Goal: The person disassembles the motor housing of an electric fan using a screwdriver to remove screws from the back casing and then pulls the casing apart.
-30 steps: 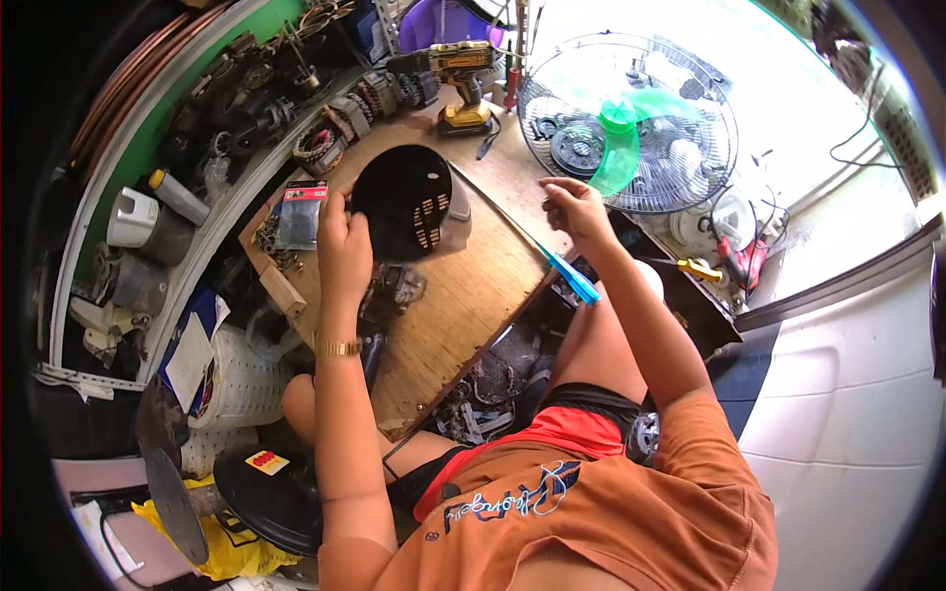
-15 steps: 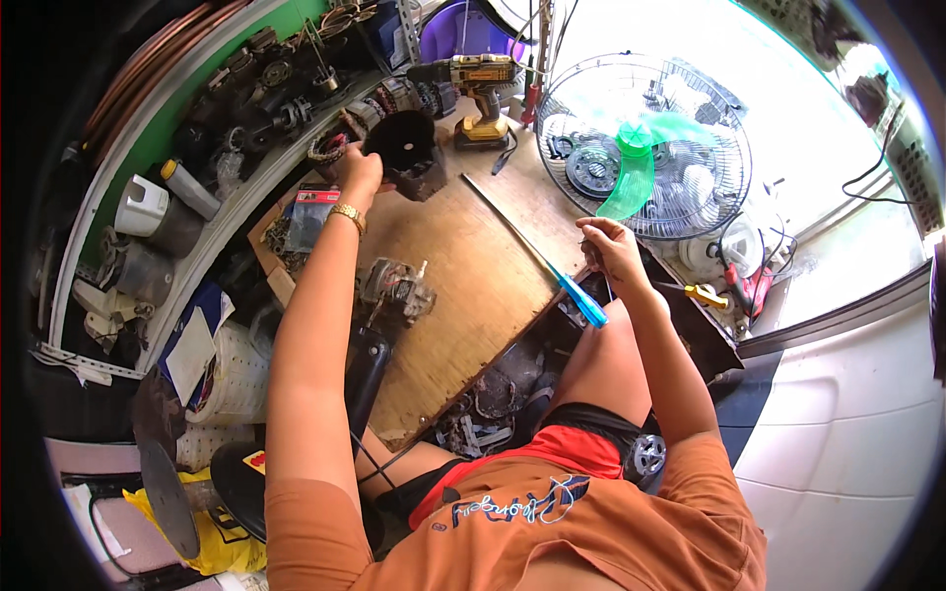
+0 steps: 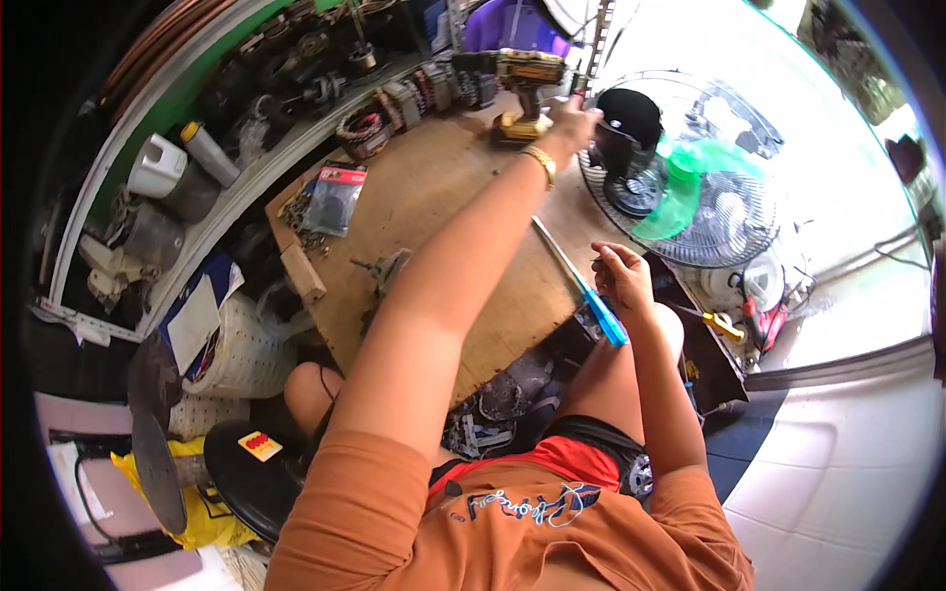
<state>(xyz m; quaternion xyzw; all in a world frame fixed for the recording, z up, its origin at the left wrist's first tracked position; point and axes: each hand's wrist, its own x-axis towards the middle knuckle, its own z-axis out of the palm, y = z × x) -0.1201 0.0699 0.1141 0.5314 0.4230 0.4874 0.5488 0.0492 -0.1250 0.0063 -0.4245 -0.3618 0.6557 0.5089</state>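
Observation:
My left hand (image 3: 570, 130) grips a black, cup-shaped plastic housing (image 3: 627, 116) by its rim. It is up at the far right of the bench, in front of a wire fan guard (image 3: 734, 222) with a translucent green fan blade (image 3: 680, 202). My right hand (image 3: 623, 278) is closed in a pinch above my right knee; what sits in its fingers is too small to name. Beside it a long screwdriver with a blue handle (image 3: 603, 317) lies across the table's edge. A small motor (image 3: 386, 274) on the wooden bench is partly hidden behind my left forearm.
Behind my left hand stands a yellow-and-black cordless drill (image 3: 522, 123). Wound copper coils (image 3: 365, 133) line the back of the wooden tabletop (image 3: 453, 187). A clear packet (image 3: 337, 202) rests by loose screws at left. Yellow- and red-handled tools (image 3: 764, 320) lie at right.
My left hand has carried the black housing from the bench's left back across to the fan guard at right. My right hand stays pinched near the screwdriver. The view has shifted somewhat.

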